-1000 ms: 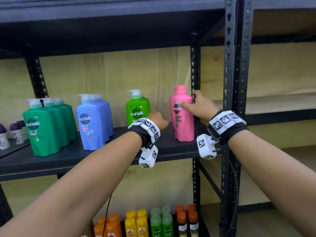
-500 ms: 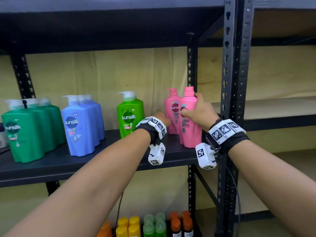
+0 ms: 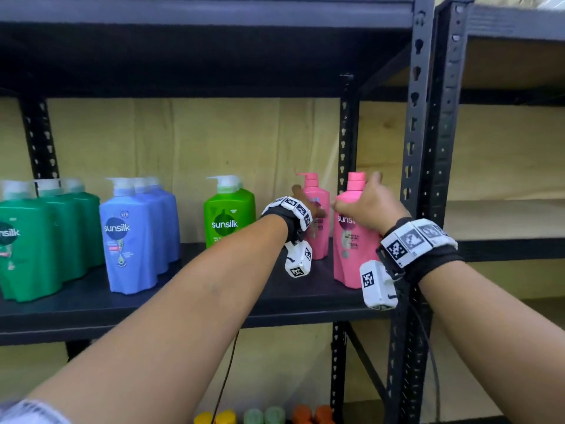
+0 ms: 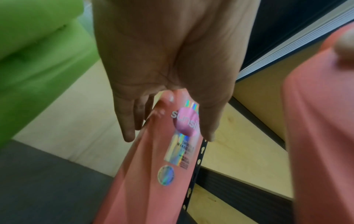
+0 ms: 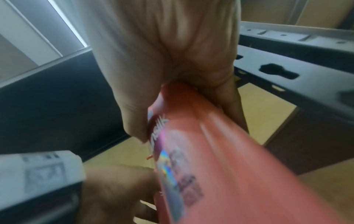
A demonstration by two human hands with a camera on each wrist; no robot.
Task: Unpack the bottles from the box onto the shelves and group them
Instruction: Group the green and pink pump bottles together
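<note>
Two pink Sunsilk pump bottles stand upright at the right end of the black shelf [image 3: 214, 296]. My left hand [image 3: 316, 211] grips the rear pink bottle [image 3: 318, 191] at its shoulder; in the left wrist view the left hand [image 4: 166, 121] has its thumb and fingers on either side of that rear bottle [image 4: 153, 174]. My right hand [image 3: 363, 203] grips the front pink bottle [image 3: 348, 249] below its pump. In the right wrist view the right hand [image 5: 191, 124] wraps the front bottle [image 5: 220, 166]. A small gap separates the two bottles.
Left of the pink pair stand a light green bottle [image 3: 229, 218], a row of blue bottles [image 3: 134, 234] and dark green bottles [image 3: 36, 240]. A perforated black upright [image 3: 419, 148] stands just right of my right hand. Small yellow, green and orange bottles [image 3: 266, 416] fill the shelf below.
The two pink bottles, first one behind the other, now stand apart: the front one has come forward and to the right in my right hand. My left hand has moved onto the rear one.
</note>
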